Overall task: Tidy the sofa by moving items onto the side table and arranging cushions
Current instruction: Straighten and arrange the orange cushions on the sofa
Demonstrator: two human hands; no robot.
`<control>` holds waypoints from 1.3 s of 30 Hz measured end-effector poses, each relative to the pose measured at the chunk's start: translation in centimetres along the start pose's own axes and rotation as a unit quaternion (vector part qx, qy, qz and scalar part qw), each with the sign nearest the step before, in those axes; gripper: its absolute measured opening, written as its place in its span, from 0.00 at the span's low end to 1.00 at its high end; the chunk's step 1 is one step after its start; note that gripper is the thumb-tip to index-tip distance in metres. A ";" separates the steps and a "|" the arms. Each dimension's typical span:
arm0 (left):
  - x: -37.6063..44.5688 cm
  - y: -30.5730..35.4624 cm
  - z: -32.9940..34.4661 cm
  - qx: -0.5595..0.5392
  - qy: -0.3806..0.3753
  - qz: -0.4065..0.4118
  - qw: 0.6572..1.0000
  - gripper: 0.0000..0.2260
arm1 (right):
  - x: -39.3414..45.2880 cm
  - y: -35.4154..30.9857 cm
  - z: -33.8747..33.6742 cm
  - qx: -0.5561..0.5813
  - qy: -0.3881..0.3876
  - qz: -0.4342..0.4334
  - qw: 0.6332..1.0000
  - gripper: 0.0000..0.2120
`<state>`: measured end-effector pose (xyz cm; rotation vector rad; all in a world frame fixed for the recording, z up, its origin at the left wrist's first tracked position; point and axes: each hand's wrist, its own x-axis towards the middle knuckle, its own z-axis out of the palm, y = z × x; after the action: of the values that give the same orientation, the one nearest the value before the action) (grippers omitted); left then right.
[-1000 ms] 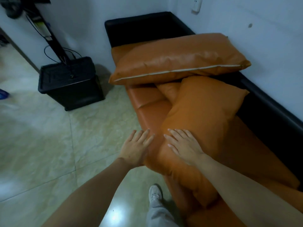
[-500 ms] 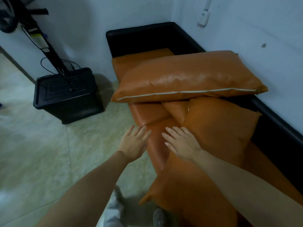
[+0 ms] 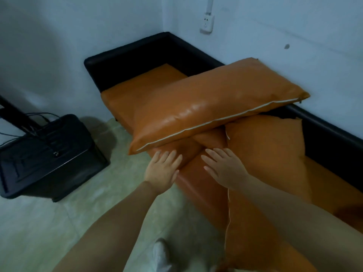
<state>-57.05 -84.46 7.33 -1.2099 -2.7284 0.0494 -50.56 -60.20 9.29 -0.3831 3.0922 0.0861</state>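
An orange sofa seat (image 3: 125,99) with a black frame (image 3: 129,59) fills the corner. A long orange cushion (image 3: 212,105) with a white seam lies across it, on top of a smaller cushion (image 3: 210,138). A second big orange cushion (image 3: 269,154) lies lengthwise nearer me, its corner hanging over the front edge. My left hand (image 3: 162,169) is flat and empty, fingers spread, at the sofa's front edge just below the long cushion. Beside it, my right hand (image 3: 224,167) reaches forward at the near cushion's left edge, fingers apart and holding nothing.
A black box-shaped side table (image 3: 47,156) stands on the tiled floor (image 3: 59,222) to the left, cables draped over it from a dark stand (image 3: 13,112). A wall socket (image 3: 206,24) sits above the sofa. My shoe (image 3: 161,254) shows below.
Both hands have travelled forward along the sofa from the near cushion toward the long cushion, and my view has moved closer to the corner. The near cushion hangs over the front edge.
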 end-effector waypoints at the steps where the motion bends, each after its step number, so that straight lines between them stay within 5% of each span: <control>1: 0.4 -0.8 0.2 0.004 0.004 0.009 1.000 0.24 | 0.4 -0.2 -0.2 0.005 -0.001 0.014 1.000 0.21; 14: 11.9 -4.4 2.3 0.007 0.025 0.073 0.997 0.23 | 7.4 4.7 1.6 0.010 -0.033 0.105 0.994 0.25; 26: 24.1 -9.0 6.2 -0.013 -0.066 0.037 0.997 0.36 | 18.4 13.1 4.5 -0.020 -0.019 0.100 0.995 0.32; 31: 27.6 -11.9 7.4 -0.042 -0.061 0.012 0.997 0.27 | 22.9 15.1 4.5 -0.016 -0.023 0.094 0.995 0.29; 39: 33.8 -19.4 10.7 -0.058 -0.103 0.032 0.992 0.27 | 31.6 16.4 4.9 -0.018 -0.056 0.131 0.990 0.31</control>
<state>-95.32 -72.22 2.95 -1.3955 -2.9045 0.0265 -85.09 -51.76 4.27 0.0297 3.0135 0.1620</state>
